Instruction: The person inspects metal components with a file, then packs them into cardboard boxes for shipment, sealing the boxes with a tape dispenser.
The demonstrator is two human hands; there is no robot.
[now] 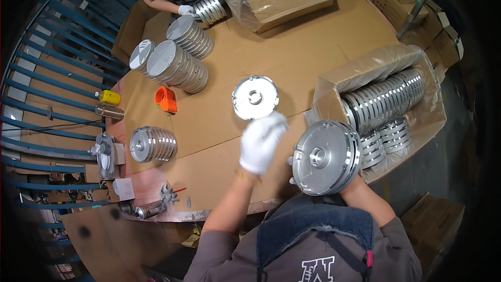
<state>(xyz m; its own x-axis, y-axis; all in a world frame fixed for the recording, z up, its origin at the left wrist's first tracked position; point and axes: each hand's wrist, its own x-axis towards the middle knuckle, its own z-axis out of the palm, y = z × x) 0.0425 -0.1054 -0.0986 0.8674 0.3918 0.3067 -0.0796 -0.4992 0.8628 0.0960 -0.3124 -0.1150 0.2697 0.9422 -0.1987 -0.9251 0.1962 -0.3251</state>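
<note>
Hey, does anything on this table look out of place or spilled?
Nothing looks spilled. Near the lower-left edge of the table, a crumpled grey item with a thin red stick by it looks untidy, unlike the neat stacks of metal discs; I can't tell what it is.

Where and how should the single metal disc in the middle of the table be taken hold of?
The metal disc is probably best gripped by its outer rim, from the near side, where the gloved left hand is. It sits alone, with its round edge mostly exposed.
</note>
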